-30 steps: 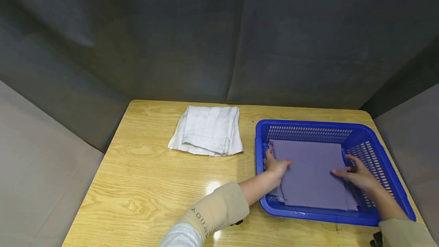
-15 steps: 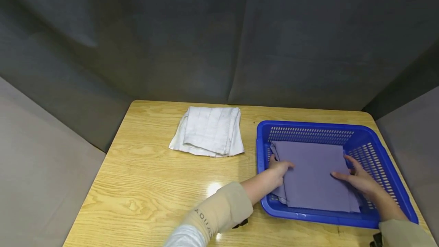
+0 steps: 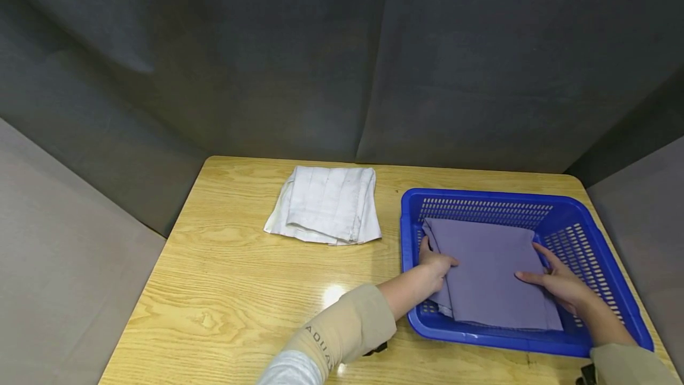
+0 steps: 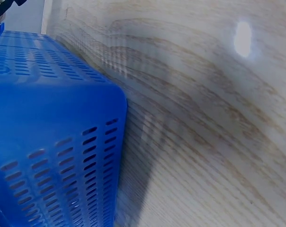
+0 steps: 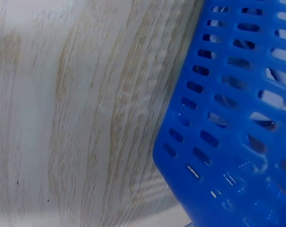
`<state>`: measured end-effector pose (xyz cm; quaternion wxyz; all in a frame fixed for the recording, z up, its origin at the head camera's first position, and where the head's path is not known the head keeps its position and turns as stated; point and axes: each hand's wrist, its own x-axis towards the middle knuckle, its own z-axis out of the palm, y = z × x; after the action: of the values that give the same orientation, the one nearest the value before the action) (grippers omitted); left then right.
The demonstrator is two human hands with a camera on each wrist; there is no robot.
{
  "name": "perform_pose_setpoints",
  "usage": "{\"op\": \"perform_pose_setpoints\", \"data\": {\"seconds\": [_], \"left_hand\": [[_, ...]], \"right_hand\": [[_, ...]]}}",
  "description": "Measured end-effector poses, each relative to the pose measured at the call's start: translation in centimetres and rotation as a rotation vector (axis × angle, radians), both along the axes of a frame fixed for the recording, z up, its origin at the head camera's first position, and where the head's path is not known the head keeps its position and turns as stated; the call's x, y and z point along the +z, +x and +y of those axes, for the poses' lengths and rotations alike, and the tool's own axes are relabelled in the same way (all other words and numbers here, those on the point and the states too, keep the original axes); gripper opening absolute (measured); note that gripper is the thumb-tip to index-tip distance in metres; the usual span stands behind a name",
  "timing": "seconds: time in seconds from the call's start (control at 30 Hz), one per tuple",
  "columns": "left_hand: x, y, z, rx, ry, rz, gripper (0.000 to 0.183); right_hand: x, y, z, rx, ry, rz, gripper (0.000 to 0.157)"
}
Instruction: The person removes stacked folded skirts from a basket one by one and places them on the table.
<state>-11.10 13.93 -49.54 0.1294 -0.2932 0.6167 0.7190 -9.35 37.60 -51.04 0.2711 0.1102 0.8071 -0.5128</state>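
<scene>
A folded purple cloth (image 3: 494, 275) lies inside the blue plastic basket (image 3: 486, 195) on the right side of the table in the head view. My left hand (image 3: 434, 267) holds its left edge, thumb on top and the other fingers down at the side. At the right edge, my right hand (image 3: 561, 281) grips the cloth with the thumb over it; the fingertips are partly hidden. The cloth's surface bows slightly between the two hands. Both wrist views show mostly the outer walls of the basket (image 4: 58, 109) and no clear view of the hands.
A folded white cloth (image 3: 328, 204) sits on the wooden table (image 3: 224, 290) left of the basket, near the back edge. Dark curtains (image 3: 288, 58) stand behind the table, and grey panels (image 3: 64, 266) flank it on both sides.
The purple cloth's front edge has risen a little and its surface has begun to bow. My fingers have closed in slightly at both edges; the white cloth stays put.
</scene>
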Motion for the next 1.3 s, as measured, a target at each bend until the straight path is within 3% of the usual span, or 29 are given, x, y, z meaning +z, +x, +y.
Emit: {"op": "perform_pose_setpoints", "data": {"seconds": [0.6, 1.0, 1.3], "left_hand": [[0.2, -0.1, -0.2, 0.036, -0.014, 0.039, 0.081], [0.2, -0.1, -0.3, 0.026, -0.018, 0.047, 0.082], [0.9, -0.1, -0.9, -0.021, 0.019, 0.040, 0.082]], "right_hand": [[0.0, 0.0, 0.0, -0.046, -0.040, 0.013, 0.099], [0.5, 0.0, 0.1, -0.059, -0.069, 0.003, 0.100], [1.2, 0.1, -0.2, -0.055, -0.080, 0.023, 0.099]]}}
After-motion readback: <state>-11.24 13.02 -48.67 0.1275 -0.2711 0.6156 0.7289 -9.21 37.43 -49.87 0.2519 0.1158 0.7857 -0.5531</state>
